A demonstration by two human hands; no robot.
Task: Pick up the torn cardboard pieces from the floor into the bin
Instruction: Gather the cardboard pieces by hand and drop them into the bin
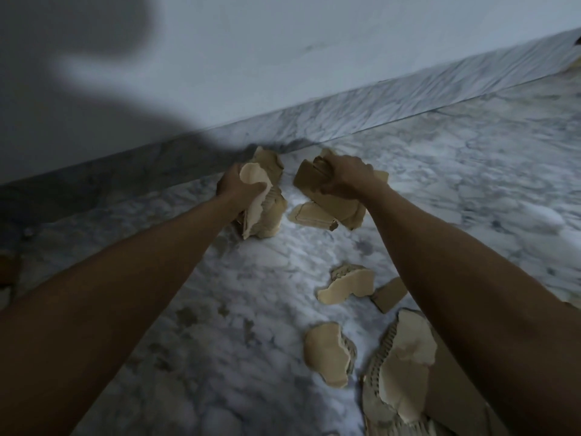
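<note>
Both my arms reach forward over a marble floor near the wall. My left hand [236, 187] is closed around a bundle of torn cardboard pieces [267, 212], tan and pale with ragged edges. My right hand [344, 179] grips a second stack of cardboard pieces [333, 204], darker brown. One loose piece [309, 215] lies just under that stack. Closer to me, more torn pieces lie on the floor: a pale one [347, 286], a small brown one [390, 294], a rounded one [328, 354] and a large corrugated one [405, 366]. No bin is in view.
A white wall [283, 58] with a marble skirting [345, 114] runs diagonally across the back. A dark shadow covers the left side of wall and floor. The marble floor [235, 309] spreads between my arms and off to the right.
</note>
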